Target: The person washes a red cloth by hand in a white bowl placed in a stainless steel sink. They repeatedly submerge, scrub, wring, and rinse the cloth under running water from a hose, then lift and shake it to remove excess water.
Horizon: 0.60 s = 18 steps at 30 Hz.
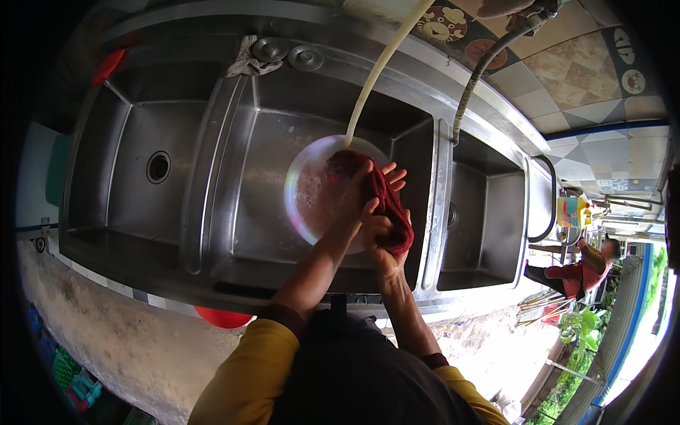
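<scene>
Both hands are clamped on a dark red cloth (386, 205) above a round basin (301, 191) of cloudy water in the middle sink (269, 127) — left hand (361, 202) pressing its upper part, right hand (382, 237) gripping the lower end. Soaked, it likely handles limp, heavy and dripping — best bunched in fistfuls rather than pinched. A pale hose (382, 64) ends at the basin.

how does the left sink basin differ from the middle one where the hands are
The left basin holds nothing but its round drain; the middle basin holds a pale round bowl with a hose running into it. No hands are over the left basin; over the middle one the left hand and right hand grip a dark red cloth. Both are bare steel.
</scene>
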{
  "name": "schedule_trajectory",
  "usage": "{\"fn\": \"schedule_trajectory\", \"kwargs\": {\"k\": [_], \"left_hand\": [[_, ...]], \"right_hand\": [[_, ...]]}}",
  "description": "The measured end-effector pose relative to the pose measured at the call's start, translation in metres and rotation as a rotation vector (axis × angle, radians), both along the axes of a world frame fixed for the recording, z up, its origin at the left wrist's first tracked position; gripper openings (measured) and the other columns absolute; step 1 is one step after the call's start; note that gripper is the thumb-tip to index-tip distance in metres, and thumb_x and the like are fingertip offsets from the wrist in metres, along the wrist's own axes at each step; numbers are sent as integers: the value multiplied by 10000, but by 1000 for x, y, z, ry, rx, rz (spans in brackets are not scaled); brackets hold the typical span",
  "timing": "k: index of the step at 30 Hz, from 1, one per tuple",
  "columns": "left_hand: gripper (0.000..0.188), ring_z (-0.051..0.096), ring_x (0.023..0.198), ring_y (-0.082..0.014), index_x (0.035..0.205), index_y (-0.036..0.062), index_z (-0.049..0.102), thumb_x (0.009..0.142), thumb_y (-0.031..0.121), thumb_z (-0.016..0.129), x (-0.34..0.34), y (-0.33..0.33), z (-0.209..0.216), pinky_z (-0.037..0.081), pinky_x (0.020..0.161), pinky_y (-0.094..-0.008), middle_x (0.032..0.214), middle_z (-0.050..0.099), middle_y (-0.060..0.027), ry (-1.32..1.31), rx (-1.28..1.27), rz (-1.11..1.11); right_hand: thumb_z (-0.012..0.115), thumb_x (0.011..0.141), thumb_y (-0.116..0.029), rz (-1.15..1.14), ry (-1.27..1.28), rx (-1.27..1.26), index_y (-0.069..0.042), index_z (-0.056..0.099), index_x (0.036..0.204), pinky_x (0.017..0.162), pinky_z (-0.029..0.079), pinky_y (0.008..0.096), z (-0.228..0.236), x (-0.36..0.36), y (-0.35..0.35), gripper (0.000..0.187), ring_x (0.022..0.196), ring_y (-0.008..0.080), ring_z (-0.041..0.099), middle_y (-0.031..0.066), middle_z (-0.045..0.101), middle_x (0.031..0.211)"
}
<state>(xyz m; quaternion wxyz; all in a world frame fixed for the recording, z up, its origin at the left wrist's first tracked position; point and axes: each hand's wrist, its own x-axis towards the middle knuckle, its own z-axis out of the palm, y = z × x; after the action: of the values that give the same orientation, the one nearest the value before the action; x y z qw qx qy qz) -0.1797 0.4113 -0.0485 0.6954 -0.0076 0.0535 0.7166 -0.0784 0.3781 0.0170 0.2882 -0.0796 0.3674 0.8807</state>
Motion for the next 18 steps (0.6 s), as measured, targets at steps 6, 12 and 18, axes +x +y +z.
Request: {"fn": "schedule_trajectory", "kwargs": {"k": [6,12,18], "left_hand": [[199,565,886,-110,923,67,616,839,246,642,-22,4,-14,478,769,-314,963,609,-60,599,-304,-263],[231,564,696,-160,874,28,562,718,140,691,-24,20,-36,469,583,-308,773,568,-36,1119,-551,-44],[179,655,752,-275,830,18,648,717,156,635,-18,23,-58,520,660,-361,796,652,-161,1529,-618,-344]], "right_hand": [[539,915,-287,335,-476,422,14,442,1238,524,450,261,-17,23,15,452,617,162,507,213,564,1026],[588,879,-199,733,-888,669,-2,491,1159,546,509,285,-12,16,32,356,627,196,587,131,615,838],[645,775,-231,1305,-1366,1500,25,641,917,638,516,351,-39,12,41,293,723,215,650,159,654,781]]}}
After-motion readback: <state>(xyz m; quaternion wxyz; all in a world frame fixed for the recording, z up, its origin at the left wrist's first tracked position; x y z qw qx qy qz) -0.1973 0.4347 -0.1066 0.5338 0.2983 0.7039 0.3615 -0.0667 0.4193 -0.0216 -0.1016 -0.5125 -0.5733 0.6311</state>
